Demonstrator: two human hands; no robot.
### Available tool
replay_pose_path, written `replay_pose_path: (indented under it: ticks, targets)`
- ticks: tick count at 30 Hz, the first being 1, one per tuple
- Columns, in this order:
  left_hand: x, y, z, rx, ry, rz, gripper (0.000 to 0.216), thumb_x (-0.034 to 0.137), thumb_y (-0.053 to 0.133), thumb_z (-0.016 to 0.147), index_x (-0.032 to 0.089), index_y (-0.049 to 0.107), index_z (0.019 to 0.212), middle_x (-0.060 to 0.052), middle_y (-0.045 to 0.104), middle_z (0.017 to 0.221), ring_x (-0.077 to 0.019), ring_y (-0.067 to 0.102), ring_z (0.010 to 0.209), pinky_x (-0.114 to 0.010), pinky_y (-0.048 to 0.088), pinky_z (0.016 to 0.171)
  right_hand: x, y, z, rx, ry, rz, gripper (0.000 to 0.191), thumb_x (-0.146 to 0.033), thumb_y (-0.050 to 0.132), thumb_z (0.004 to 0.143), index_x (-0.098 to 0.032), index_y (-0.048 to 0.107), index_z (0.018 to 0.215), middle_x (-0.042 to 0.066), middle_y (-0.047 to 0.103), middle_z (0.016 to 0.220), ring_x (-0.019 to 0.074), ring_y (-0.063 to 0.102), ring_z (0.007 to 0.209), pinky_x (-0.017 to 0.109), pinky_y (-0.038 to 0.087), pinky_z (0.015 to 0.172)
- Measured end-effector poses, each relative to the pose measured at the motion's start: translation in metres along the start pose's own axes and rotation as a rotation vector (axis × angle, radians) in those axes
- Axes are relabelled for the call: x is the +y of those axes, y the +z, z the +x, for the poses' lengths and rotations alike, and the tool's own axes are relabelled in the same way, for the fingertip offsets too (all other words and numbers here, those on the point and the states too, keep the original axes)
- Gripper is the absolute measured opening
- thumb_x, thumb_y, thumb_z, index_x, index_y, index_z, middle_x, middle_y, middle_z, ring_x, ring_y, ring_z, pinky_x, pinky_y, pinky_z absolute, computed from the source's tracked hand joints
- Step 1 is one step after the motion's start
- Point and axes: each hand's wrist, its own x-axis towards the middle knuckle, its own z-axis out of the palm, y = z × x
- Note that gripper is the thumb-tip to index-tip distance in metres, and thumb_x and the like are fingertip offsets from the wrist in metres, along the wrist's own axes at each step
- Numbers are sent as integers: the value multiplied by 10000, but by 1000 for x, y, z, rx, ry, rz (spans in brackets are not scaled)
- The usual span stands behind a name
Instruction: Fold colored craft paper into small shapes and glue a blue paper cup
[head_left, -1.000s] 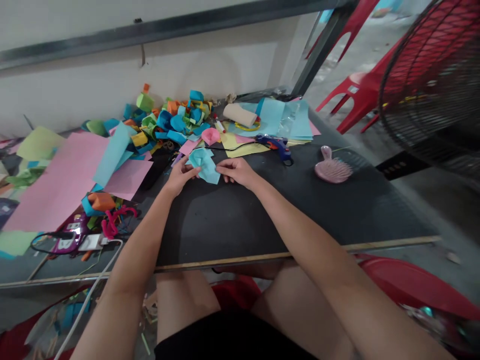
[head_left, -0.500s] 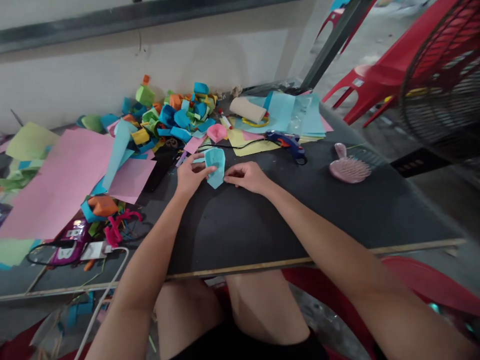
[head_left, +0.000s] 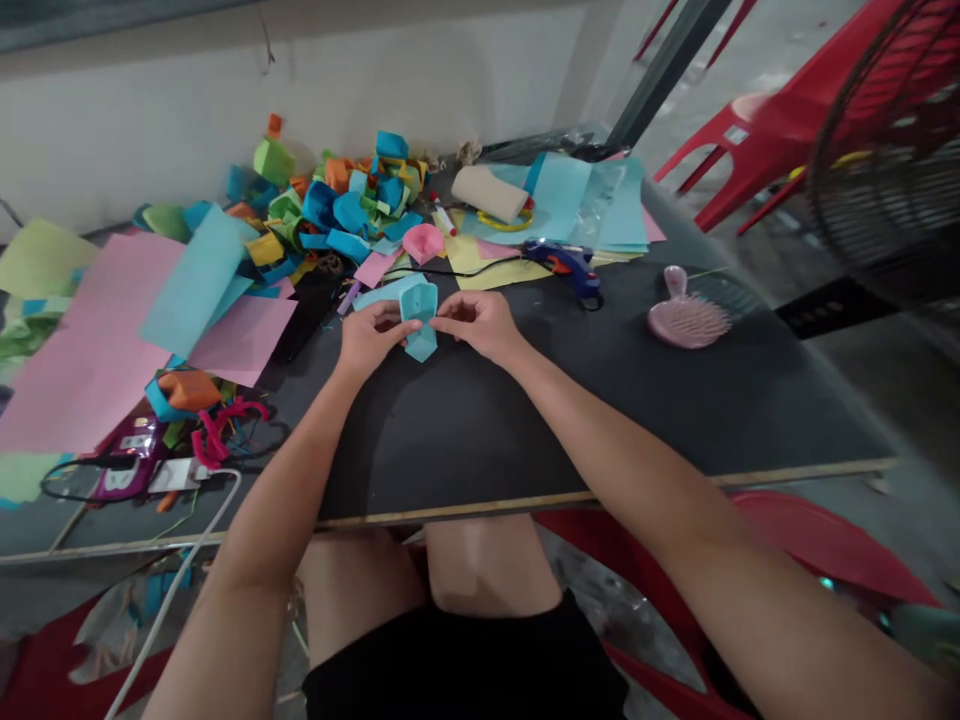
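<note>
A light-blue folded paper piece (head_left: 420,344), shaped like a small open cup with a pointed lower flap, is held above the dark table in the head view. My left hand (head_left: 373,335) grips its left side, thumb on the front, other fingers partly hidden behind. On the opposite edge my right hand (head_left: 478,322) pinches the paper between thumb and fingers. Behind the hands lies a flat light-blue paper strip (head_left: 379,291), and a pink folded paper cup (head_left: 424,243) sits a little farther back.
Colourful folded paper pieces (head_left: 349,210) are heaped by the wall. Pink sheets (head_left: 97,340) cover the left side. A blue glue gun (head_left: 564,264) with a cord and a pink hairbrush (head_left: 690,320) lie to the right. A fan (head_left: 892,150) stands beyond the table's right edge.
My right hand has moved from the paper's lower right edge up to its middle, with the thumb now at the front. The view has shifted slightly.
</note>
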Motion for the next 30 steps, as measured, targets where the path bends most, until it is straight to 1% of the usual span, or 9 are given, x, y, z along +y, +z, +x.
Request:
replay_pose_path:
  ticks: [4, 7, 10, 15, 19, 22, 26, 28, 30]
  targets:
    - [0, 1, 0, -12, -14, 59, 374, 417, 812, 719, 151, 703, 959, -48, 717, 746, -126, 637, 547, -255, 525, 533, 3, -1, 3, -15, -33, -70, 431, -598, 765, 654, -181, 693, 737, 34, 673, 677, 125, 545, 570, 281, 425, 554]
    - [-1, 1, 2, 22, -34, 84, 559, 370, 824, 712, 180, 637, 1203, -17, 704, 708, -122, 625, 505, -237, 483, 496, 4, -1, 5, -20, -21, -137, 428, -605, 765, 652, -186, 705, 721, 40, 688, 677, 136, 560, 592, 285, 428, 581]
    - [-2, 0, 2, 52, -51, 67, 824, 328, 819, 716, 228, 440, 1441, 0, 706, 724, -126, 629, 502, -229, 466, 486, 2, 0, 6, -58, -27, -178, 421, -607, 763, 656, -191, 719, 698, 39, 686, 650, 142, 569, 592, 289, 421, 593]
    - [-1, -1, -2, 23, 8, 164, 856, 337, 806, 729, 241, 405, 1479, 23, 695, 682, -122, 607, 473, -272, 514, 582, 0, 2, 7, -64, -10, -236, 433, -616, 761, 642, -187, 722, 685, 40, 679, 634, 152, 587, 600, 288, 412, 594]
    - [4, 0, -4, 85, -39, 255, 891, 332, 781, 755, 205, 327, 1511, 44, 685, 652, -116, 600, 483, -263, 502, 622, 2, 5, 9, -105, -42, -232, 408, -581, 765, 646, -179, 711, 693, 21, 659, 625, 136, 562, 583, 276, 399, 587]
    - [9, 1, -4, 130, -32, 414, 904, 324, 780, 759, 177, 305, 1515, 53, 677, 644, -120, 623, 580, -239, 474, 659, 2, 7, 8, -94, -79, -244, 377, -514, 795, 640, -169, 669, 722, 5, 646, 646, 115, 532, 563, 265, 393, 582]
    - [13, 2, -4, 55, 8, 600, 805, 333, 793, 755, 135, 428, 1445, 43, 650, 616, -143, 630, 673, -244, 445, 679, 3, 9, 3, -67, -231, -379, 246, -345, 758, 748, -184, 673, 913, 7, 665, 794, 122, 547, 640, 265, 401, 624]
    - [12, 2, -4, 28, 1, 620, 767, 353, 774, 779, 116, 446, 1431, 42, 626, 599, -149, 623, 661, -250, 438, 663, 4, 10, 1, -75, -372, -501, 202, -277, 711, 808, -206, 703, 998, 49, 666, 971, 159, 581, 801, 288, 421, 697]
    - [9, 1, -5, 22, -2, 619, 767, 386, 748, 804, 113, 425, 1443, 40, 615, 601, -151, 611, 634, -256, 437, 644, 5, 10, 2, -88, -480, -604, 157, -264, 668, 855, -214, 734, 989, 91, 620, 1108, 203, 568, 956, 330, 436, 786]
